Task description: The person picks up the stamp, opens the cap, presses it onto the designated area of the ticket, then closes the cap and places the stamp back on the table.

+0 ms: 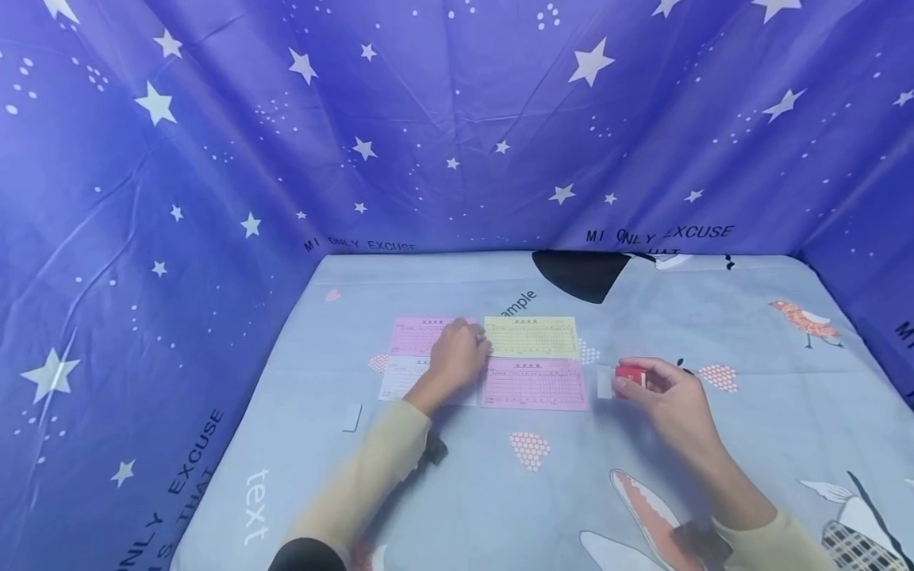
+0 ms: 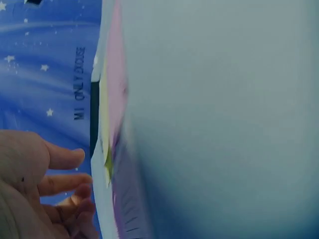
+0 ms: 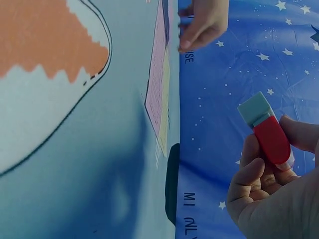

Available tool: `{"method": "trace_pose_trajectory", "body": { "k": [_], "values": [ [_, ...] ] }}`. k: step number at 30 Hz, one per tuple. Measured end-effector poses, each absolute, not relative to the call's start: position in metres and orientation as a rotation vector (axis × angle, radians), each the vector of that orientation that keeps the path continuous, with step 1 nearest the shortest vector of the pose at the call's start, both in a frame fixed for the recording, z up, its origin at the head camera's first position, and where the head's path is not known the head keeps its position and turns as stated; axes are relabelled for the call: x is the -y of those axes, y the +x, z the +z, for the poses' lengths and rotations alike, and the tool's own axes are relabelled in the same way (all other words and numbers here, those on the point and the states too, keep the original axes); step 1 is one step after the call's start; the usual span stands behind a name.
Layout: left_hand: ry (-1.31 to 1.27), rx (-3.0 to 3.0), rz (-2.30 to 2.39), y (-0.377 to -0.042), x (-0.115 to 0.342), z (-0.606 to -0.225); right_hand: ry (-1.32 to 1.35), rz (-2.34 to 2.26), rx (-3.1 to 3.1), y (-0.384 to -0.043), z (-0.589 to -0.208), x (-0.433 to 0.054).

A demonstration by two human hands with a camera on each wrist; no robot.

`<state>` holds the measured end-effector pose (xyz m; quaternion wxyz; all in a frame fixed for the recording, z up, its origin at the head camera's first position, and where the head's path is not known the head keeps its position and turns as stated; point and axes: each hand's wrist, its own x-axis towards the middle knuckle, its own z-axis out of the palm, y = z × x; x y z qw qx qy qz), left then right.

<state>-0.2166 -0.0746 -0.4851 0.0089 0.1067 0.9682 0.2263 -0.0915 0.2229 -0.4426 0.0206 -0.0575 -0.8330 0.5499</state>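
Several printed paper slips lie side by side on the patterned cloth: a pink slip [image 1: 410, 336] and a white slip [image 1: 401, 379] on the left, a yellow slip [image 1: 531, 337] and another pink slip [image 1: 534, 385] on the right. Over the left pair is my left hand [image 1: 458, 353], hiding part of both. Its fingers are loosely bent, and nothing shows between them in the left wrist view. To the right of the slips, my right hand [image 1: 667, 392] pinches a small red block with a pale square end [image 3: 271, 137] between thumb and fingers. Its exact kind is unclear.
A blue-grey cloth [image 1: 457, 492] with printed birds, hearts and lettering covers the table. Blue star-patterned curtains [image 1: 428, 119] enclose its back and sides. Left of my left forearm is a small pale rectangle [image 1: 352, 417]; I cannot tell whether it is printed.
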Motion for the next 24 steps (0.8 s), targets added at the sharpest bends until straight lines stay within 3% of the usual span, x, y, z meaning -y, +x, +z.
{"method": "trace_pose_trajectory", "body": {
  "k": [9,24],
  "values": [
    [0.387,-2.994,0.663,-0.263,0.064,-0.482,-0.246,1.659,2.631,-0.092,-0.443,-0.227],
    [0.388,-3.024,0.442,-0.269,0.055,-0.491,-0.205,1.615,2.605,-0.090,-0.449,-0.231]
  ]
}}
